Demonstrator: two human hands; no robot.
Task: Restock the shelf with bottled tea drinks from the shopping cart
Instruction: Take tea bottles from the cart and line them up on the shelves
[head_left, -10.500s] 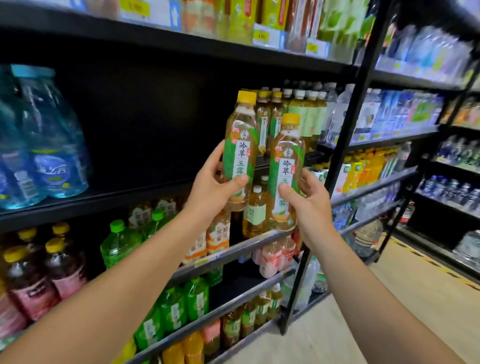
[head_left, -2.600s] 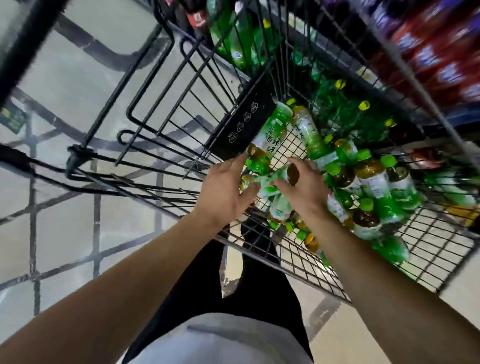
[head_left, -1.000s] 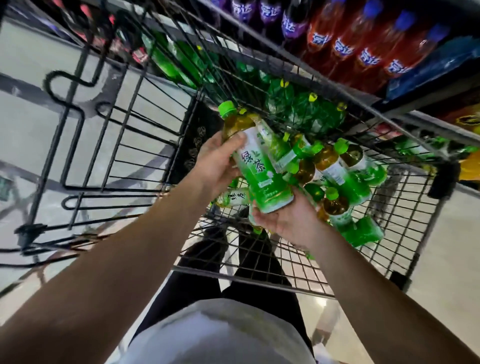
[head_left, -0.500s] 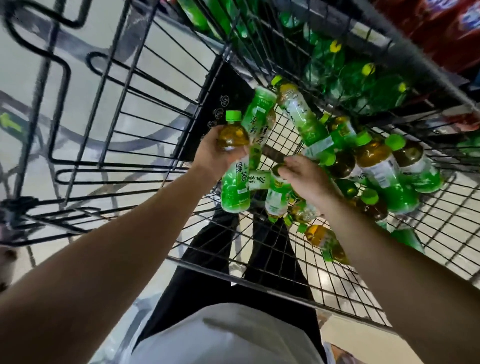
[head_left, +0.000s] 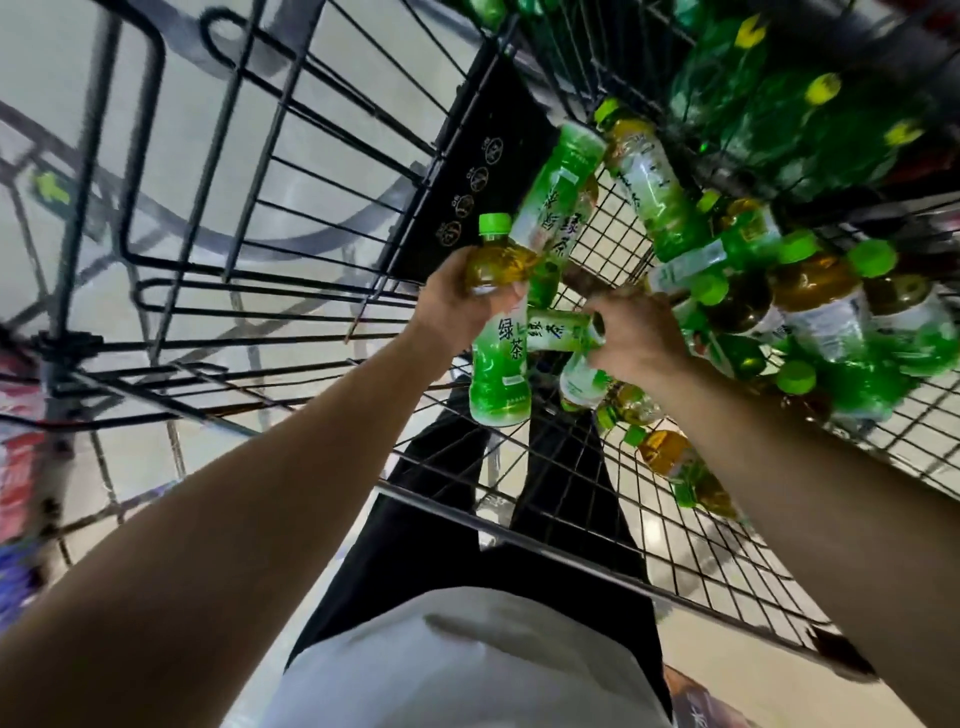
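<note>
Nearest the camera is just a white top and dark trousers at 6 o'clock, with both bare forearms reaching up into the shopping cart (head_left: 613, 545). Left hand (head_left: 457, 306) has its fingers wrapped round the shoulder of a green tea bottle (head_left: 497, 353), lifted clear of the wire floor: green cap pointing to about 12 o'clock, base hanging toward 6, so the long axis runs pretty much straight up and down the frame. Right hand (head_left: 636, 340), just beside it at 3 o'clock, is curled down onto a second bottle (head_left: 553, 332) that lies sideways, long axis roughly 9-to-3; looks like a grip is closing on one end, but I can't tell which end is the cap since the fingers cover it. Further in, toward 1 and 2 o'clock, a loose pile of bottles (head_left: 810, 317) lies every which way, some leaning on the cart's wire wall. Progress-wise I'd say this is mid-restock: one bottle in hand, another being picked, loads left in the cart, and no shelf spot in view to judge what's already stocked.
</note>
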